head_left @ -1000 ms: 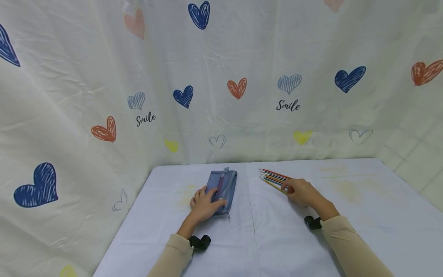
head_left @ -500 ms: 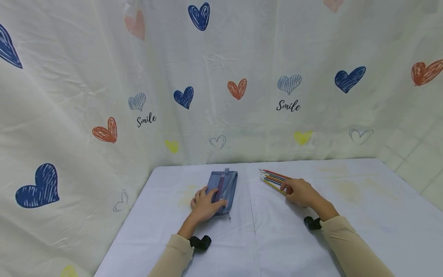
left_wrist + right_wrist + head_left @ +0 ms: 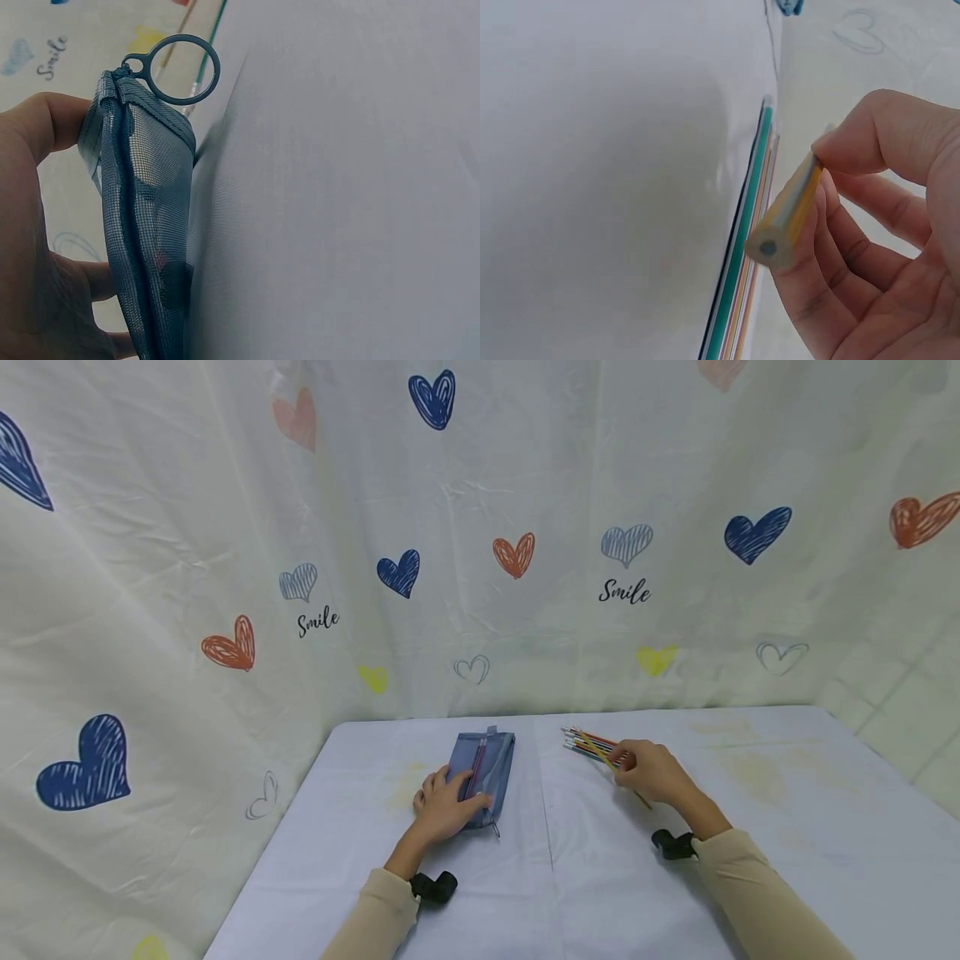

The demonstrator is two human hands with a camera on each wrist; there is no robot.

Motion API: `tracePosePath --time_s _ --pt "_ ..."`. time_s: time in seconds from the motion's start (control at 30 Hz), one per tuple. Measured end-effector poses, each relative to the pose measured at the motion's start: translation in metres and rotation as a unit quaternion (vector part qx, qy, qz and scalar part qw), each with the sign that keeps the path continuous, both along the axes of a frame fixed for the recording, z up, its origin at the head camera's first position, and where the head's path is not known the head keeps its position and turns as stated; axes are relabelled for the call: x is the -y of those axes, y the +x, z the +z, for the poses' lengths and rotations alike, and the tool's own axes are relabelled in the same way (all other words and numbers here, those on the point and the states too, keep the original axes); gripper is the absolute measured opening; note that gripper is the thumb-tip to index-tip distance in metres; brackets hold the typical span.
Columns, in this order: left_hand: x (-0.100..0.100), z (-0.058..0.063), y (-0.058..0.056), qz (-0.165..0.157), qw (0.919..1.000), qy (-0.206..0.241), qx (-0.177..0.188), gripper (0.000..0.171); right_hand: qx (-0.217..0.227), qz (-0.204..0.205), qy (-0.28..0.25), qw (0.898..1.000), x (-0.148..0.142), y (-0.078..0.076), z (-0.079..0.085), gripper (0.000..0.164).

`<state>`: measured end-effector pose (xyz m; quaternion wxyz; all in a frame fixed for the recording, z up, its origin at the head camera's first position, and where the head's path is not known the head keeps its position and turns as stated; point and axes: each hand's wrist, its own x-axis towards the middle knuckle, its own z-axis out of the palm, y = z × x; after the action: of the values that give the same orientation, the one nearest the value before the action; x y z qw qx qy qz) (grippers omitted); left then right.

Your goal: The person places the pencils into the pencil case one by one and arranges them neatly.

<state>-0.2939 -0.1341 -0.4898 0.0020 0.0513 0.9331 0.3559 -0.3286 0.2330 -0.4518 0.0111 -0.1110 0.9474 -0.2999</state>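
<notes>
My left hand point(image 3: 442, 808) rests with spread fingers on a blue mesh pencil case point(image 3: 501, 764), which lies on the table left of centre. In the left wrist view, thumb and fingers touch the upper face of the case point(image 3: 159, 172), and a zip with a ring pull point(image 3: 214, 71) shows at its near end. A few slim reddish pencils point(image 3: 477, 764) show along the case. My right hand point(image 3: 652, 770) pinches a yellow pencil point(image 3: 784, 214) between thumb and fingers, its blunt end toward the wrist camera. Beneath it several coloured pencils point(image 3: 576, 745) lie side by side, partly covered by the hand.
A white cloth point(image 3: 551, 893) with a crease down the middle covers the table. Behind it hangs a pale curtain point(image 3: 525, 635) printed with hearts. Each wrist wears a small black camera, such as the one at the left wrist point(image 3: 435, 887).
My right hand has lifted the yellow pencil off the group and turned it, so it now crosses over the others with its near end below the hand. The left hand stays on the pencil case.
</notes>
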Motion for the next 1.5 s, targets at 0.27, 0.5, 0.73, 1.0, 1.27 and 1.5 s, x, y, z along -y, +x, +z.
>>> tracePosePath --time_s 0.27,0.5,0.73,1.0,1.27,1.5 --pt "0.001 -0.002 -0.001 -0.001 1.0000 -0.004 -0.005 0.079 0.023 -0.021 -0.034 0.999 0.006 -0.001 0.001 0.032" --pt "0.001 -0.007 -0.006 0.005 0.9999 -0.009 0.012 0.077 0.036 -0.024 -0.087 0.995 0.010 0.001 0.001 0.035" --pt "0.001 -0.005 -0.006 0.003 0.9999 -0.010 0.012 0.077 0.051 -0.022 -0.127 0.990 0.014 0.002 0.001 0.038" --pt "0.001 -0.002 -0.003 0.004 1.0000 -0.007 0.001 0.076 0.085 -0.012 -0.183 0.979 0.021 0.005 0.003 0.043" --pt "0.001 -0.004 -0.004 0.004 1.0000 -0.009 0.003 0.078 0.111 -0.001 -0.227 0.968 0.027 0.006 0.003 0.046" --pt "0.002 -0.004 -0.004 0.001 1.0000 -0.008 0.003 0.078 0.129 0.000 -0.241 0.962 0.036 0.011 0.005 0.046"
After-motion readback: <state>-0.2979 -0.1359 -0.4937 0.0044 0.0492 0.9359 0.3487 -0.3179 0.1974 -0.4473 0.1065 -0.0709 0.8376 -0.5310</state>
